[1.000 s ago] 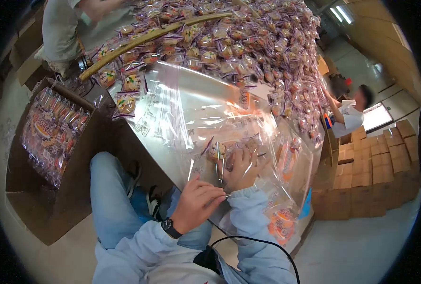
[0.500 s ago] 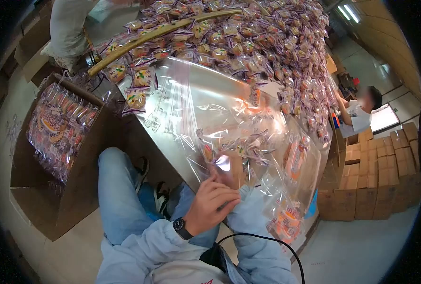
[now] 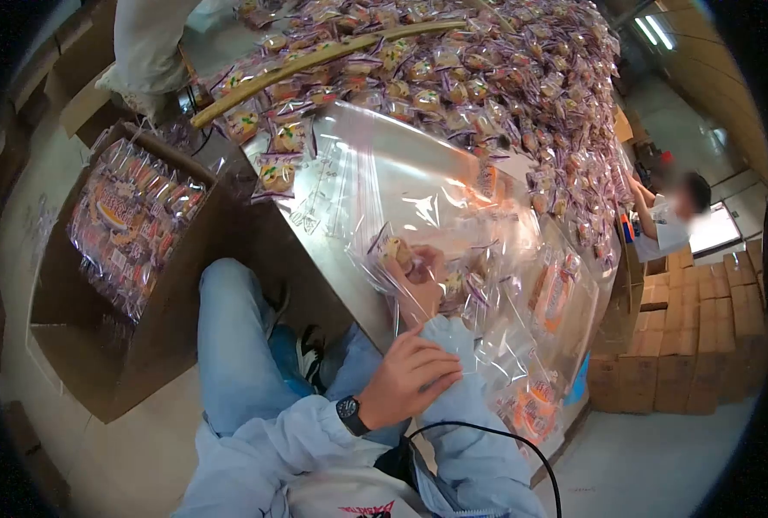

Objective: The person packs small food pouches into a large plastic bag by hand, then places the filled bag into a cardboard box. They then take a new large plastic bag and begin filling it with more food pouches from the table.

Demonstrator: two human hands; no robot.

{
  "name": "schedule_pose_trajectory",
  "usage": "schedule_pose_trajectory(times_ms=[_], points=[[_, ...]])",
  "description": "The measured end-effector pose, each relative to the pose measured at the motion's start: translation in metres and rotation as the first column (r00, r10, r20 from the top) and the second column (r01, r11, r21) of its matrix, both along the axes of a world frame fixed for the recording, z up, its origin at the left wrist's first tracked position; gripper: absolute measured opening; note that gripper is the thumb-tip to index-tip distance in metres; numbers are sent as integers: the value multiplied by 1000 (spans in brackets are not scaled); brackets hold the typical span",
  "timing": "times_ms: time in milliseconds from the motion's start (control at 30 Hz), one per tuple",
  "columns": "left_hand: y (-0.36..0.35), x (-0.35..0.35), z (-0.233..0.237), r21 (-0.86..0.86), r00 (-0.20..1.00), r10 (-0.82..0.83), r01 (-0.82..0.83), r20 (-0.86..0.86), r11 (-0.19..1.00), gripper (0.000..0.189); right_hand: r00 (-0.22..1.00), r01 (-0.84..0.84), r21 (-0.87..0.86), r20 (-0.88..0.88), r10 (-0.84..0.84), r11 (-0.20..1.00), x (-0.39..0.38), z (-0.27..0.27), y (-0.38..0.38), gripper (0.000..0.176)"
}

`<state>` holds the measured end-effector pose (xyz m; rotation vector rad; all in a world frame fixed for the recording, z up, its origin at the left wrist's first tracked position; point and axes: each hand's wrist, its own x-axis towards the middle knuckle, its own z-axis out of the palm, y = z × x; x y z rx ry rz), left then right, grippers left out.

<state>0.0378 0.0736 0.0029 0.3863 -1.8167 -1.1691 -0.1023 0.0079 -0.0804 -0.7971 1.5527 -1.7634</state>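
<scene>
My right hand (image 3: 421, 283) is inside a large clear plastic bag (image 3: 431, 211) that lies on the metal table. Its fingers are closed round a small wrapped pastry (image 3: 390, 253) near the bag's left side. More wrapped pastries (image 3: 470, 283) lie in the bag beside that hand. My left hand (image 3: 410, 378), with a black watch on the wrist, is at the bag's near edge by my right sleeve. Its fingers are bent together and appear to pinch the film, though the fingertips are partly hidden.
A heap of wrapped pastries (image 3: 487, 95) covers the far table behind a wooden strip (image 3: 323, 65). On the left stands an open carton (image 3: 164, 319) with a filled bag (image 3: 138, 224). One person (image 3: 670, 216) is at the right, near stacked cartons (image 3: 686, 337); another person's sleeve (image 3: 149, 43) shows upper left.
My right hand, blurred before, has moved farther into the bag and now shows clearly with a pastry. My left hand stays at the bag's edge. The whole view has shifted slightly.
</scene>
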Motion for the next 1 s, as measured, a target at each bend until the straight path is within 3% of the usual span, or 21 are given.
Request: schedule_pose_trajectory(times_ms=[33, 133, 167, 267, 333, 367, 400, 433, 467, 500, 567, 600, 667, 700, 800, 900, 1000], points=[[-1, -1, -2, -20, 1000, 7, -7, 7, 1000, 20, 998, -52, -23, -43, 51, 998, -2, -8, -6, 60], [-16, 4, 3, -52, 1000, 21, -22, -12, 998, 24, 888, -167, -168, -454, 74, 972, 3, -8, -6, 64], [-23, 8, 4, -56, 999, 27, -28, -27, 998, 25, 842, -161, -50, -527, 111, 986, -3, -24, 2, 67], [-42, 15, -12, -104, 981, 192, -195, -39, 975, 24, 963, -232, -73, -156, 218, 970, -3, -14, 6, 61], [-60, 27, -19, -75, 940, 327, -321, 100, 944, 42, 954, -283, -92, 75, 290, 955, -11, 1, 8, 53], [-68, 27, -26, 4, 902, 414, -417, 123, 909, 50, 884, -273, -12, -398, 246, 962, -11, 14, 12, 52], [-75, 25, -35, 83, 855, 495, -510, 156, 856, 59, 597, -235, 56, -780, 190, 970, -11, 24, 16, 50], [-78, 25, -43, 156, 799, 569, -598, 195, 786, 67, 698, -315, 15, -673, 243, 949, -16, 11, 18, 51], [-78, 26, -46, 168, 822, 520, -560, 231, 811, 74, 879, -374, -5, -322, 352, 928, -23, 2, 26, 52], [-80, 26, -48, 180, 845, 468, -518, 259, 836, 80, 907, -412, -47, 77, 415, 910, -25, 5, 30, 53], [-79, 22, -49, 256, 910, 324, -388, 257, 885, 92, 786, -344, -112, 509, 351, 932, -8, 21, 28, 53], [-77, 16, -49, 469, 957, 251, -289, 145, 835, 96, 798, -339, -86, 501, 335, 937, -5, 19, 24, 53], [-71, 7, -48, 785, 978, 173, -14, -119, 619, 105, 819, -332, -34, 485, 307, 942, 1, 15, 18, 53], [-71, 10, -44, 726, 984, 166, -72, -59, 684, 114, 894, -329, 36, 335, 299, 944, 17, 35, 10, 54], [-74, 5, -60, 614, 962, 254, -144, -96, 776, 120, 928, -263, 26, 279, 246, 964, 32, 35, -1, 61], [-73, 7, -63, 735, 963, 204, -10, -175, 677, 124, 962, -272, 82, 0, 273, 959, 30, 27, -11, 63], [-82, 15, -67, 619, 985, 168, -103, -47, 778, 119, 987, -128, 89, 108, 118, 988, 37, 25, -17, 54]])
